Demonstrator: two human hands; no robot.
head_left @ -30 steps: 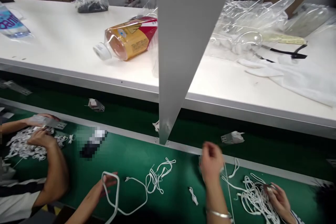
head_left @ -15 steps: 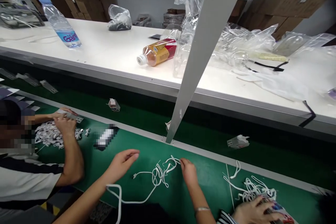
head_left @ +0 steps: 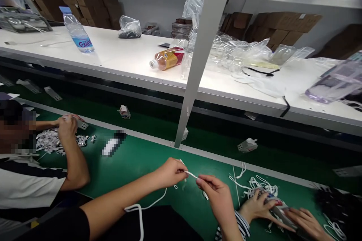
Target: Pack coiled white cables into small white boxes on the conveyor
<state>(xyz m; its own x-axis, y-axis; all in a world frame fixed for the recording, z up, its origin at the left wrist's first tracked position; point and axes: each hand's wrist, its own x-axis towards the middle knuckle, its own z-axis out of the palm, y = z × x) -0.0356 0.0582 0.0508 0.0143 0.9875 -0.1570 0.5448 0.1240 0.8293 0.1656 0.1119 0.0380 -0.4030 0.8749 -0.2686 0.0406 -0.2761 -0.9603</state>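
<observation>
A thin white cable (head_left: 192, 174) is stretched short between my two hands, above the green bench. My left hand (head_left: 172, 172) pinches it between thumb and fingers. To the right, my right hand (head_left: 218, 195) is closed on the same cable at thumb and fingertips. Below my left hand, small loops of the white cable show, and a length runs down to the bench edge at my lap, where a thicker-looking white loop (head_left: 139, 211) hangs. A small light-coloured end shows under my right hand. Most of the cable bundle is hidden behind my hands.
At left, a co-worker's hands (head_left: 68, 126) are over a pile of small white cables (head_left: 49, 141). At right, another person's hands (head_left: 258, 207) handle something by a tangled white cable heap (head_left: 264, 186). A metal post (head_left: 195, 71) and a shelf with bottles stand ahead.
My left hand has moved right and closed on the cable. The cable has been lifted from the bench between both hands. The co-worker at right now has both hands in view.
</observation>
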